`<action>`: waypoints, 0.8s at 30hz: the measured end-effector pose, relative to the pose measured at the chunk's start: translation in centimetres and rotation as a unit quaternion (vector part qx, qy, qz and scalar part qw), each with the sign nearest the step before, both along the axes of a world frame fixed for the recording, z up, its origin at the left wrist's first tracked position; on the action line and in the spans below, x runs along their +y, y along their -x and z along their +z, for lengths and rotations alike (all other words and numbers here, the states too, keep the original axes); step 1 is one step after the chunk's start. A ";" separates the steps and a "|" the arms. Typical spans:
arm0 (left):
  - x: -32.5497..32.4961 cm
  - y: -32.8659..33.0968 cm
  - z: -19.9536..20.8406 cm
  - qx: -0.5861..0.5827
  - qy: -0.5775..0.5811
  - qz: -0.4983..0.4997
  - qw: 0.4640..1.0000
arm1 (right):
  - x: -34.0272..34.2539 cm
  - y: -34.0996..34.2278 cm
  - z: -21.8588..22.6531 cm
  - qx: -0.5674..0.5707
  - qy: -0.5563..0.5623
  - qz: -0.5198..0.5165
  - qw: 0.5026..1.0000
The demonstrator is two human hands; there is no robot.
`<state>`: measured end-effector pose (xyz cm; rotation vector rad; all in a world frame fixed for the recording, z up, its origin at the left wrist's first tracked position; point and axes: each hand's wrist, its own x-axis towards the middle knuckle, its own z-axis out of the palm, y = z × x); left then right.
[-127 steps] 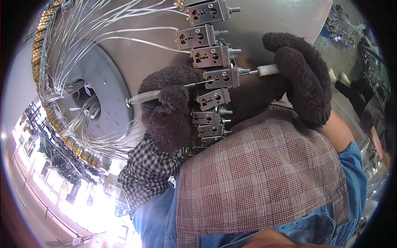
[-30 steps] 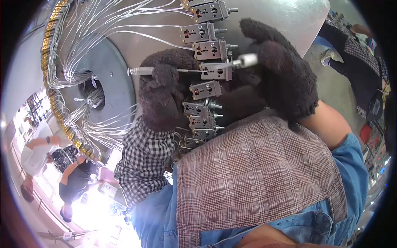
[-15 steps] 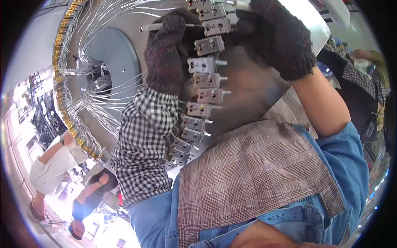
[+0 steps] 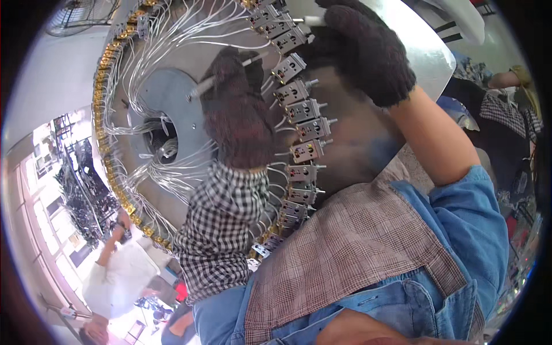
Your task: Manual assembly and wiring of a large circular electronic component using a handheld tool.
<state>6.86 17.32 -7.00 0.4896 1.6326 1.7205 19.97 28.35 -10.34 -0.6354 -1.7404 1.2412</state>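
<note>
My left hand (image 4: pixel 238 115), in a dark knitted glove, is closed around a slim screwdriver (image 4: pixel 202 87) with a pale handle. It hovers over the wired side of a round rig, and the tool slants up toward the right, its tip blurred. Small metal switch blocks (image 4: pixel 306 151) with short shafts line the rig's rim, each joined to white wires (image 4: pixel 178 183). My right hand (image 4: pixel 368 54), gloved too, is closed at the outer side of the upper blocks. From its fingers a white cylindrical tool (image 4: pixel 314 21) points at one block; its far end is hidden.
Brass-coloured fittings (image 4: pixel 98 115) run along the rig's far left rim. A grey disc (image 4: pixel 172 95) with a central hole takes the wire bundles. A pale table surface (image 4: pixel 428 40) lies at the upper right. Other people (image 4: pixel 123 270) stand at lower left and at right.
My left hand has drawn back from the blocks; its screwdriver was level against one and is now tilted. The rig sits further right and lower in view, and my right hand slightly further left.
</note>
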 end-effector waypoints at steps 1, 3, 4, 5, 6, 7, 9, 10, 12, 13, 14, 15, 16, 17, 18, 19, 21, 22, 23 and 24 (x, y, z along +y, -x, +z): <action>-0.4 -0.3 -0.4 0.005 -0.006 -0.004 1.000 | -0.2 -0.3 1.5 0.074 0.282 0.022 0.956; -1.4 -0.8 -1.1 -0.011 0.191 -0.010 0.981 | -1.1 -0.9 2.9 0.139 0.538 0.039 0.831; -1.2 -0.9 -1.3 -0.011 0.186 -0.015 0.982 | -1.6 -1.0 2.9 0.147 0.513 0.038 0.845; -0.7 -0.8 -1.8 -0.085 0.132 -0.021 0.987 | -1.8 -1.1 3.0 0.153 0.489 0.036 0.858; -0.1 -0.7 -2.3 -0.160 0.078 -0.026 0.984 | -1.9 -1.1 3.2 0.153 0.483 0.033 0.861; 0.3 -0.8 -2.8 -0.235 0.027 -0.027 0.971 | -2.1 -1.2 3.3 0.143 0.494 0.008 0.858; 1.0 -0.8 -3.6 -0.283 0.007 -0.028 0.959 | -2.5 -1.4 3.3 0.128 0.504 -0.018 0.854; 1.6 -1.0 -3.7 -0.295 0.022 -0.027 0.955 | -2.5 -1.5 3.3 0.145 0.479 -0.030 0.865; 2.5 -0.7 -3.8 -0.349 0.024 0.010 0.937 | -2.2 -1.4 3.3 0.157 0.453 -0.040 0.877; 2.6 -0.7 -3.6 -0.351 0.020 0.012 0.936 | -2.1 -1.4 3.3 0.115 0.431 -0.031 0.895; 2.7 -0.7 -3.3 -0.344 0.003 -0.004 0.939 | -1.9 -1.3 3.2 0.072 0.407 -0.020 0.910; 2.7 -0.8 -2.9 -0.336 -0.015 -0.019 0.942 | -1.9 -1.4 2.8 0.070 0.405 -0.017 0.912; 2.9 -0.9 -2.6 -0.336 -0.018 -0.018 0.941 | -1.7 -1.4 2.0 0.116 0.442 -0.022 0.889; 3.0 -1.2 -2.2 -0.314 -0.011 -0.003 0.949 | -1.4 -1.4 1.6 0.161 0.478 -0.028 0.863; 3.1 -1.4 -1.8 -0.291 -0.004 0.012 0.957 | -0.8 -1.4 1.7 0.205 0.505 -0.019 0.838; 2.8 -1.3 -1.8 -0.291 -0.005 0.013 0.957 | -0.6 -1.7 1.8 0.205 0.504 -0.018 0.839; 1.8 -0.8 -2.5 -0.164 0.023 -0.020 0.986 | -0.1 -2.5 2.1 0.161 0.495 -0.026 0.853; 1.6 -0.5 -2.1 -0.120 0.121 -0.073 0.983 | 0.3 -3.4 1.9 0.158 0.497 -0.024 0.853; 1.5 -1.0 -1.8 -0.122 0.121 -0.071 0.983 | 0.7 -4.3 1.6 0.104 0.495 -0.007 0.863; 1.4 -1.7 -1.1 -0.189 0.065 0.005 0.980 | 1.1 -5.1 1.4 0.050 0.492 0.011 0.869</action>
